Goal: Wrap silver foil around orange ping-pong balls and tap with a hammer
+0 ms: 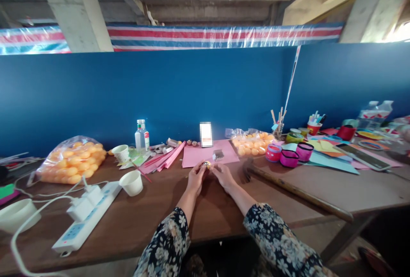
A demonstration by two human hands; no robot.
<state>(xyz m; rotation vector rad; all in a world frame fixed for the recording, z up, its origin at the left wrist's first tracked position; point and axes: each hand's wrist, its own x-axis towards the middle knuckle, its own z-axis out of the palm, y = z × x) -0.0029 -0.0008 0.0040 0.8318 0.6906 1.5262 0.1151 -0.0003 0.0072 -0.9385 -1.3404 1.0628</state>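
Low over the front edge of a pink paper sheet (194, 155), my left hand (195, 178) is closed around a small shiny ball (206, 165), gold and silver in colour. The fingertips of my right hand (223, 177) are pinched together at the ball's right side, and whether they grip it too or something tiny is unclear. A small dark, clear-wrapped packet (218, 154) lies on the pink paper just beyond my hands. Two similar shiny balls (191, 142) rest behind the sheet's left part. A bright white upright rectangle (206, 135), partly pixelated, stands at the paper's back.
A hammer (297, 190) lies right of my hands. Bags of orange balls (73, 161) stand at left and behind right. A paper cup (131, 183) and power strip (88, 219) sit at left. Pink and purple cups (289, 158), coloured papers and a phone (363, 156) are at right.
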